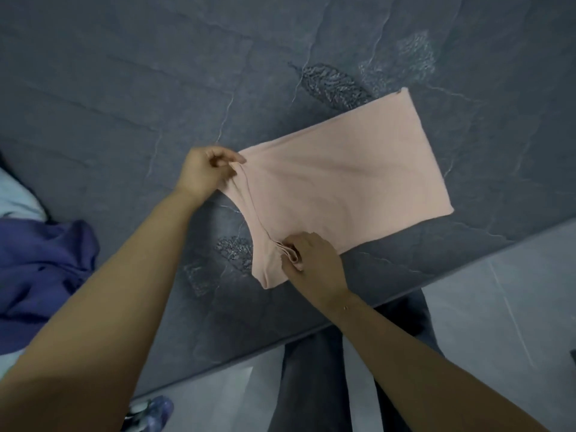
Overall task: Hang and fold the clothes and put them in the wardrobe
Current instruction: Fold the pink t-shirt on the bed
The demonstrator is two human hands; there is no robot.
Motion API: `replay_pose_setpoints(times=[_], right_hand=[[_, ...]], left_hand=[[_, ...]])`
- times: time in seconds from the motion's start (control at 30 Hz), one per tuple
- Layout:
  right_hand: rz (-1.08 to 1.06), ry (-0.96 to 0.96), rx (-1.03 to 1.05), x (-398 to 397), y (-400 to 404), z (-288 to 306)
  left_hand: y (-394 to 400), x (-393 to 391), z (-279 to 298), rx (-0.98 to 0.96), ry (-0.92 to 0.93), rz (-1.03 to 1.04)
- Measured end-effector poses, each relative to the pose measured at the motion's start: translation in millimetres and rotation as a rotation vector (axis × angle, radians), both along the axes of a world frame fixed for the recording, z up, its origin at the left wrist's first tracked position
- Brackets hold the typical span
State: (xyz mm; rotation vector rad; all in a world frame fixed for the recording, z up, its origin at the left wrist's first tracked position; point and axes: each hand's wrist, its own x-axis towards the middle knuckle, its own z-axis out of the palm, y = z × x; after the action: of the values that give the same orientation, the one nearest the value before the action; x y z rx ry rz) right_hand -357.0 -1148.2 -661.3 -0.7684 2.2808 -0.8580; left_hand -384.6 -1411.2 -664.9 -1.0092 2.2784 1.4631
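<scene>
You are midway through folding the pink top, which lies flat on the dark grey bedspread close to its near edge, the far hem reaching inward toward the middle of the bed. Your left hand pinches the shoulder end at the corner farther from the edge, fingers curled round a bit of cloth and pulling it taut. Your right hand pinches the bunched strap end nearest the bed's edge, thumb and fingers closed on the gathered fabric. Between the two grips the curved neckline or armhole hangs slightly slack.

This looks like the fold step, not hanging: the top already seems doubled lengthwise. The next move probably calls for lifting both pinched ends together and carrying them over toward the far hem, keeping the tension even so the edges meet squarely. A purple garment waits in a heap at the bed's left edge. The wardrobe is not in view.
</scene>
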Motion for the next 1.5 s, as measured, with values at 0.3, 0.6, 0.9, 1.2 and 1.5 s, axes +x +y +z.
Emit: replay_pose_setpoints(times=[0.3,0.6,0.9,1.2,1.5], right_hand=[[0.393,0.232,0.125,12.0,20.9,-22.1],[0.244,0.098,-0.032,-3.8,6.9,-14.3],[-0.526,-0.504,-0.359,-51.1,61.9,143.0],[-0.845,-0.73,-0.401,-122.9,100.1,236.5],[-0.91,-0.817,-0.023,-213.7,109.6,57.9]], left_hand=[[3.1,-3.1,-5.0,-0.27,0.013,-0.115],[-8.4,-32.8,-6.0,-0.392,-0.393,-0.504],[31.2,-2.0,122.4,0.312,-0.215,-0.103],[66.8,-26.1,219.2,0.77,-0.13,0.326],[105.9,-76.9,71.9,0.484,-0.167,0.468]])
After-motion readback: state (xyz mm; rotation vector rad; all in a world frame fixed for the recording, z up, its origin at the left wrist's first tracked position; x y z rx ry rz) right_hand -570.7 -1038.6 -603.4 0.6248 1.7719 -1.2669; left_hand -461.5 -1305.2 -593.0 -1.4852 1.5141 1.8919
